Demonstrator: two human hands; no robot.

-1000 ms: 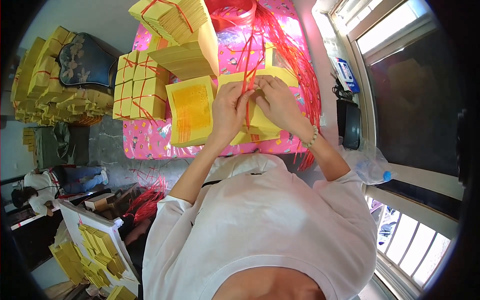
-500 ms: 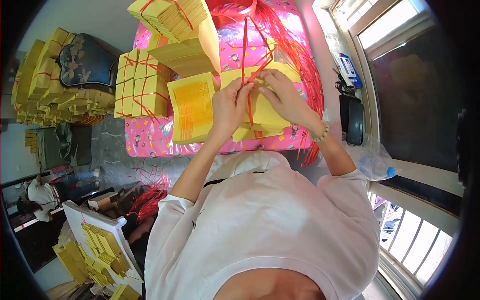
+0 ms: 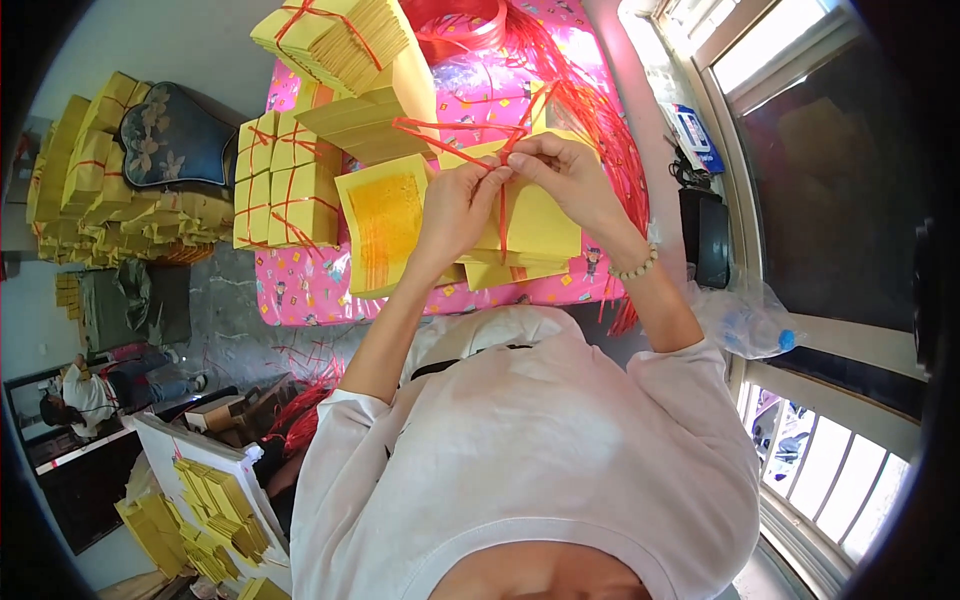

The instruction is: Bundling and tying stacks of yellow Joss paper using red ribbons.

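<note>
Both my hands are closed, fingertips pinched close together over a stack of yellow paper (image 3: 545, 220). My left hand (image 3: 455, 215) grips a red plastic strip (image 3: 455, 125) that runs around the stack. On the strip's other side, my right hand (image 3: 575, 185) pinches it with thumb and forefinger. Loose ends stick out to the upper left and upper right of the fingers, and one length runs down across the paper. Whether a knot lies under the fingertips is hidden. Beside my left hand lies a yellow sheet with an orange print (image 3: 385, 225).
Tied yellow paper bundles (image 3: 305, 205) stand at the table's left, near a tall paper stack (image 3: 375, 120) topped by another bundle (image 3: 320, 35). Loose red strips (image 3: 615, 150) trail along the right edge. Behind sits a red strip coil (image 3: 480, 40). A person (image 3: 95, 395) is at far left.
The upright loop of red strip above my hands has swung down to the left. My fingertips have drawn closer together, with the right hand nearer the left.
</note>
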